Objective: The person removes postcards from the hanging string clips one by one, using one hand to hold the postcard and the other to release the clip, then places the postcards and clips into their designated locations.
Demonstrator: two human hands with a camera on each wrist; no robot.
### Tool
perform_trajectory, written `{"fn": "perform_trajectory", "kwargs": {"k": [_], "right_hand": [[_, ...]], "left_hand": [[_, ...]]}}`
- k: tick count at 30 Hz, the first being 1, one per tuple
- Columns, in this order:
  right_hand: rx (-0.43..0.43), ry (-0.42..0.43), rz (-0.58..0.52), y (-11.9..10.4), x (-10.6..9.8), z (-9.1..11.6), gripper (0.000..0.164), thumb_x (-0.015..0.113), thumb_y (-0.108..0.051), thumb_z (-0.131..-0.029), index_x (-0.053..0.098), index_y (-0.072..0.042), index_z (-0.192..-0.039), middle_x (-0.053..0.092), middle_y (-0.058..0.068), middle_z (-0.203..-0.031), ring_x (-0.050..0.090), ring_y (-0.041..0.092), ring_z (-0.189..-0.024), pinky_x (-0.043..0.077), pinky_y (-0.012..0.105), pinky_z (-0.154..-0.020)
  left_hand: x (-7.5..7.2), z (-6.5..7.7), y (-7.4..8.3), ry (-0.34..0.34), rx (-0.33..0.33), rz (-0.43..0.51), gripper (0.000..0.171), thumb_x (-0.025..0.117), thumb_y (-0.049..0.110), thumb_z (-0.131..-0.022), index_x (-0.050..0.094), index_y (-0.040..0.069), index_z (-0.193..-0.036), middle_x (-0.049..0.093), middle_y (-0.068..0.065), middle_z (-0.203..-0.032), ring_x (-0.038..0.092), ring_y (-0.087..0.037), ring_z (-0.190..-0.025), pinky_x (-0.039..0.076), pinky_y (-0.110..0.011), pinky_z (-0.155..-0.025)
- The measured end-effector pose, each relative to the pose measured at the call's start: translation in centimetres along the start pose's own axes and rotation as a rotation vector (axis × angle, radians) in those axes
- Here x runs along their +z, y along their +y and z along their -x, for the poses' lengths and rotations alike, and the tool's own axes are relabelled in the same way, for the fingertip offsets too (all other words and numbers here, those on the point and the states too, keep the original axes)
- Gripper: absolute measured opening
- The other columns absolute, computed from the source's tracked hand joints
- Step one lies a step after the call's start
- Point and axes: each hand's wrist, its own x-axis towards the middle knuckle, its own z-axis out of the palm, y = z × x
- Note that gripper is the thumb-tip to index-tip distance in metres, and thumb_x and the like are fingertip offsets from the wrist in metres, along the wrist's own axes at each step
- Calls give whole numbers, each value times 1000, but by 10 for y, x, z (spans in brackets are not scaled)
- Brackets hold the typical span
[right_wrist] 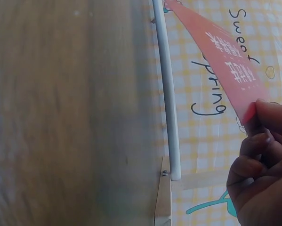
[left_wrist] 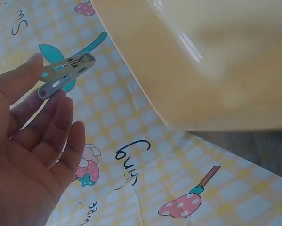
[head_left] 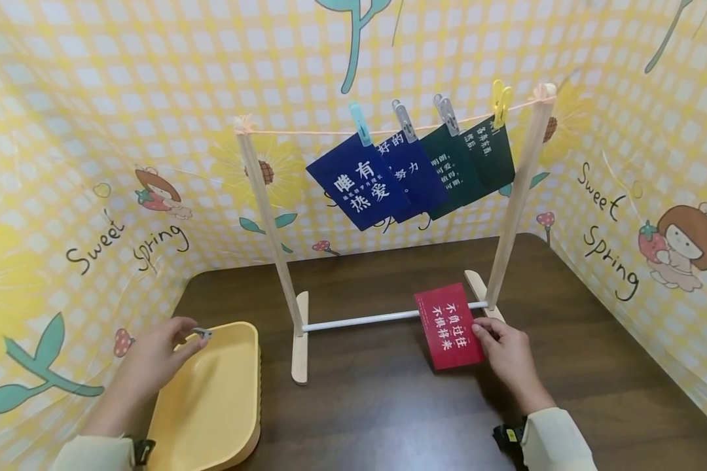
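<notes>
Between thumb and fingers, my left hand [head_left: 162, 353] pinches a grey clothespin [left_wrist: 65, 75] by its handle ends, above the far left rim of a yellow tray [head_left: 250, 392]. My right hand [head_left: 509, 353] holds a red card [head_left: 448, 327] with white lettering by its right edge, in front of the rack's white bottom bar [head_left: 359, 320]. Higher up, a pink string [head_left: 306, 133] carries two blue cards [head_left: 353, 183] and two green cards [head_left: 489, 157]. They hang from a light blue clothespin [head_left: 359, 123], two grey clothespins [head_left: 404, 121] and a yellow clothespin [head_left: 501, 104].
Wooden posts [head_left: 265, 222] on flat feet [head_left: 299, 360] hold the string at both ends. The rack stands on a dark brown table [head_left: 353, 405]. Yellow checked cloth [head_left: 182, 78] with printed flowers walls in the back and both sides.
</notes>
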Motion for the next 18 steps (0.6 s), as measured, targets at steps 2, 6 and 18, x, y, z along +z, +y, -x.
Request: {"fn": "perform_trajectory", "kwargs": {"k": [2, 6, 18], "right_hand": [[4, -20, 9, 0, -2, 0, 18, 66, -18, -94, 73, -6, -105, 67, 7, -83, 53, 22, -72, 43, 28, -60], [23, -63, 16, 0, -4, 0, 19, 66, -19, -95, 73, -5, -106, 68, 7, -84, 54, 22, -72, 44, 30, -61], [81, -181, 37, 5, -7, -1, 21, 63, -17, -96, 70, -4, -111, 70, 8, -93, 57, 23, -78, 47, 35, -67]], "left_hand": [[0, -1, -1, -17, -7, -5, 42, 71, 29, -90, 61, -4, -113, 66, -21, -103, 62, -39, -90, 51, -55, -71], [0, -3, -4, -34, -24, -9, 39, 70, 30, -91, 61, 0, -113, 68, -16, -97, 64, -37, -87, 52, -52, -68], [-4, -9, -7, -58, -32, 2, 35, 71, 29, -90, 64, 1, -111, 69, -15, -95, 65, -32, -83, 53, -49, -66]]}}
